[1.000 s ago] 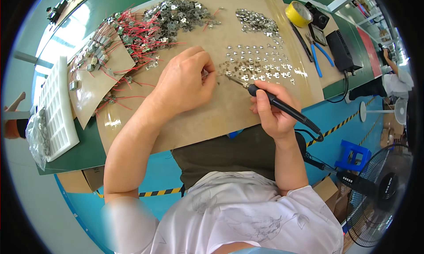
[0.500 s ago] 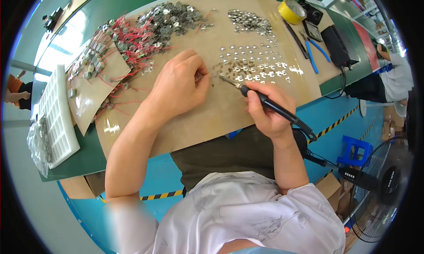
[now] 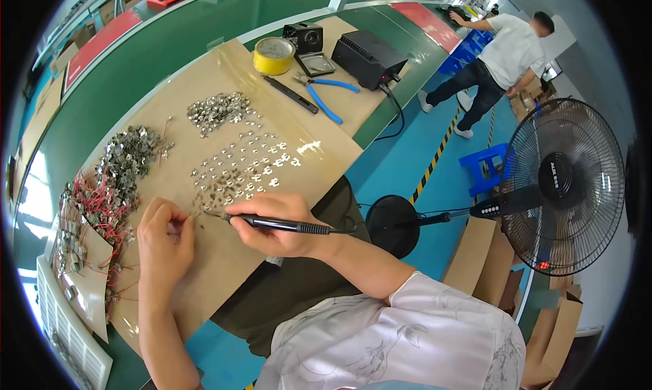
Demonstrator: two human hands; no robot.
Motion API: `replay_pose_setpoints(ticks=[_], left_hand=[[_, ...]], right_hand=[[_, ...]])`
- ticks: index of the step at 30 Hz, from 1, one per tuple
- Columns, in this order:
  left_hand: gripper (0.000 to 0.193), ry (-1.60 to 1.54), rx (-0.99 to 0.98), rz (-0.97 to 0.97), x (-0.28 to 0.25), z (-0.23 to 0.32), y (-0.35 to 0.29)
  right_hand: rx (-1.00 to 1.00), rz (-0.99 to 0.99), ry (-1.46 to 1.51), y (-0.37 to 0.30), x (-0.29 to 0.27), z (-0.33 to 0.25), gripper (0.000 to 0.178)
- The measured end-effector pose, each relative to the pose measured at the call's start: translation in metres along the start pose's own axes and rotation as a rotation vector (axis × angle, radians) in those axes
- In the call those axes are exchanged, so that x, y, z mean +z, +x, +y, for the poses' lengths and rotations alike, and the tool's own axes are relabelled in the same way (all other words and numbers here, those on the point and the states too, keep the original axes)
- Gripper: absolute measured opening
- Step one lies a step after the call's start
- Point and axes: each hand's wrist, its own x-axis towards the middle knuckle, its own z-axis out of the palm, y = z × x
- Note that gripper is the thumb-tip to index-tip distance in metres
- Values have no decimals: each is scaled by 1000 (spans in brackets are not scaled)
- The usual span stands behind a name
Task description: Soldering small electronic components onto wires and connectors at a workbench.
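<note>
My right hand (image 3: 282, 217) is closed around a black soldering iron (image 3: 314, 228), held almost level with its tip toward the left. Close to that tip is my left hand (image 3: 166, 237), its fingers curled in a pinch; whatever is between them is too small to make out. Just beyond the hands, small shiny metal parts (image 3: 252, 177) lie in rows on brown sheeting (image 3: 224, 264), with tiny brownish pieces (image 3: 221, 190) among them. Farther back sits a heap of silver metal parts (image 3: 219, 112). Left of it are piled grey metal pieces (image 3: 129, 152) and parts with red wires (image 3: 102, 203).
Yellow tape (image 3: 274, 59), blue-handled pliers (image 3: 324, 103), a black pen-like tool (image 3: 290, 94) and a black box with a cable (image 3: 367, 59) stand at the back right. A white gridded tray (image 3: 71, 329) is at the left edge. A fan (image 3: 557, 186), blue stool (image 3: 485, 167) and another person (image 3: 513, 57) are to the right.
The view has swung to the right, so the table appears farther left. The iron is now more level, with its tip still near my left hand. Both hands keep their grip.
</note>
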Motion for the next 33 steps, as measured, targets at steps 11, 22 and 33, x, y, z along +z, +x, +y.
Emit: replay_pose_setpoints(ticks=[11,22,33], left_hand=[[13,23,-19,-26,-3,2,-1],[11,-24,-62,-25,4,-3,-3],[9,-35,-71,-7,0,-1,0]], right_hand=[[6,-6,11,-2,2,0,22],[121,-160,-131,5,-12,-12,19],[197,-92,-4,-4,-11,-3,18]])
